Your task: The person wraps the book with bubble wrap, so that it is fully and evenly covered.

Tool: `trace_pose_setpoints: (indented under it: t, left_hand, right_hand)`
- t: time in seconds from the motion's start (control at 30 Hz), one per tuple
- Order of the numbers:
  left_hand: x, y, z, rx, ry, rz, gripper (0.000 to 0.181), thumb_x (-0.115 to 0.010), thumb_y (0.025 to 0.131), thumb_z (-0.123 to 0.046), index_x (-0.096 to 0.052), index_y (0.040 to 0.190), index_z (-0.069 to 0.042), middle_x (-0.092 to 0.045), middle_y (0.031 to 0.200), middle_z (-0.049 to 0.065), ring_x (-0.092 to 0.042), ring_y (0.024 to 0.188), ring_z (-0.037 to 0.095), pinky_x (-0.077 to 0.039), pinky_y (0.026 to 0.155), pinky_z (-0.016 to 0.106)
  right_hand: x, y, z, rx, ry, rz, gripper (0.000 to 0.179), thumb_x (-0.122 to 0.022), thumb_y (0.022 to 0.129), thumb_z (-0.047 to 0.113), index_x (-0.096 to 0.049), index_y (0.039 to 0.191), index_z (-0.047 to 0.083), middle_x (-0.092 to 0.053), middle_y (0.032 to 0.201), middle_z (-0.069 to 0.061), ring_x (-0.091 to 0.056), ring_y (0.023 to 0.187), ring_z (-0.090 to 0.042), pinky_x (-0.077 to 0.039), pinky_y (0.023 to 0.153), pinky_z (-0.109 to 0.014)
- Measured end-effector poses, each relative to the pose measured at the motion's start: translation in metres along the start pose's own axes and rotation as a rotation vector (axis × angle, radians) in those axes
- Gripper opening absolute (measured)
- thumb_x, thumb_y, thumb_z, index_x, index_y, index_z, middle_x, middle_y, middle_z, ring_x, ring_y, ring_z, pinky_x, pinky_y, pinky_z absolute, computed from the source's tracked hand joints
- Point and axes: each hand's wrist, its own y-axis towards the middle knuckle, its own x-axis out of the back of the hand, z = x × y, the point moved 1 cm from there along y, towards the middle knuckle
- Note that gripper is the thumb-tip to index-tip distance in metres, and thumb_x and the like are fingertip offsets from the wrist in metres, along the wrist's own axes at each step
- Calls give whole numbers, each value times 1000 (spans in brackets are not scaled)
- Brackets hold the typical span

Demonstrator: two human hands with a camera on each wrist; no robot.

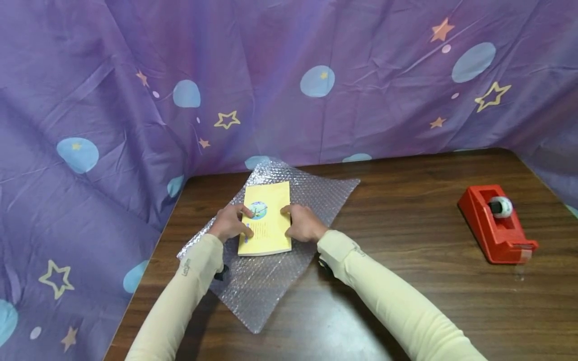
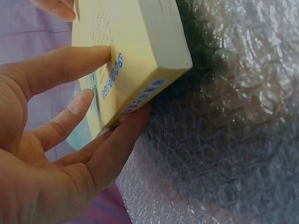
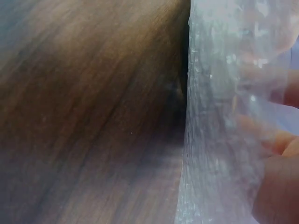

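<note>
A thick yellow book (image 1: 272, 238) with a round blue picture on its cover lies on a sheet of bubble wrap (image 1: 257, 296). At its left edge my left hand (image 1: 228, 223) grips it. The left wrist view shows the thumb on the cover of the book (image 2: 128, 42) and other fingers along the spine. My right hand (image 1: 305, 223) holds the opposite edge, thumb and forefinger at the cover. In the right wrist view, bubble wrap (image 3: 215, 140) covers part of the right hand (image 3: 280, 186), so its grip is mostly hidden there.
A red tape dispenser (image 1: 489, 228) with a tape roll stands on the right of the brown wooden table (image 1: 397, 240). A purple curtain (image 1: 262, 65) with stars hangs behind the table and down its left side.
</note>
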Motion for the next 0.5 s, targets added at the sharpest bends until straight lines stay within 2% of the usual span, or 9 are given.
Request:
trace_pose_setpoints:
  t: [0.27, 0.5]
  left_hand:
    - [0, 0, -2, -12, 2, -2, 49, -84, 63, 4, -68, 109, -6, -64, 116, 20, -56, 101, 28, -50, 79, 31]
    - [-1, -1, 1, -1, 31, -4, 57, -85, 63, 1, -64, 117, -5, -65, 123, 21, -57, 108, 30, -52, 91, 38]
  right_hand:
    - [1, 1, -2, 14, -8, -13, 68, -73, 68, -3, -61, 134, 2, -65, 136, -18, -60, 127, -36, -49, 109, -45]
    - [0, 1, -2, 15, -5, -5, 67, -76, 68, -1, -61, 134, 2, -65, 136, -18, -60, 127, -35, -48, 110, -44]
